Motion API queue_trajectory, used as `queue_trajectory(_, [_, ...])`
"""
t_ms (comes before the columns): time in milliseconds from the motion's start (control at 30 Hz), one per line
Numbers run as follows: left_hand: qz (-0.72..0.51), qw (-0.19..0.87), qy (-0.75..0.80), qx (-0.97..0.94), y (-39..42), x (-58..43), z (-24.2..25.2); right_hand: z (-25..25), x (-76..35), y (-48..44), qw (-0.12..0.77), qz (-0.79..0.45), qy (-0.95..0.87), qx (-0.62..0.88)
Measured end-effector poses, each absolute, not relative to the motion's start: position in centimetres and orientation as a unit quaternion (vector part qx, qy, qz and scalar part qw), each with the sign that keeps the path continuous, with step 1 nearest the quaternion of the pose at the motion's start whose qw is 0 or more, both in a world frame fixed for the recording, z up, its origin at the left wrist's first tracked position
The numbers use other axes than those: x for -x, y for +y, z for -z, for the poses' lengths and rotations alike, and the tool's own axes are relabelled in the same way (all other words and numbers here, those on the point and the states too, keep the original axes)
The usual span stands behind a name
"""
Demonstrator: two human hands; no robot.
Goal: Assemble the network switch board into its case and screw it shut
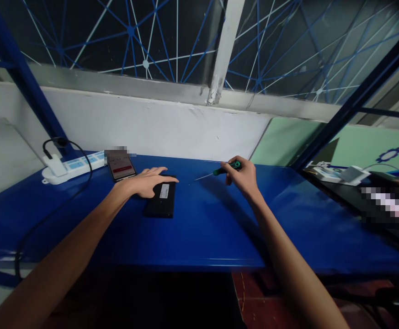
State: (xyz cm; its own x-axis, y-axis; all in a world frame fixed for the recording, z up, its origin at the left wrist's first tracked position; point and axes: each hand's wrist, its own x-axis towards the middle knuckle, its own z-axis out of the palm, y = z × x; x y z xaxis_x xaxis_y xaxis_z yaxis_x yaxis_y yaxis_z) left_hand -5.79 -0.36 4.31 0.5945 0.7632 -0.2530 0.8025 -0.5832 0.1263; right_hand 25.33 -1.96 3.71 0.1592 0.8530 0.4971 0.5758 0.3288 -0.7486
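A flat black rectangular case with a white label lies on the blue table. My left hand rests over its upper left part, fingers spread across the far end. In my right hand is a screwdriver with a green and black handle, gripped with the fingers wrapped round it. Its thin shaft points left and down toward the tabletop, to the right of the black case. A tiny light speck shows near the screwdriver's tip, too small to name.
A phone with a lit screen stands behind my left hand. The white power strip holds a plugged-in charger, and its black cable curves over the table's left side. A white adapter sits at the far right. Blue posts frame the table.
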Motion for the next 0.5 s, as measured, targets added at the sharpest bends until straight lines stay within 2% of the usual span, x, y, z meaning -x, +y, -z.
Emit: queue_trajectory(500, [0.007, 0.124, 0.462, -0.878, 0.5, 7.3, -4.5, -3.6, -25.7, -1.5, 0.554, -0.181, -0.604, 0.543])
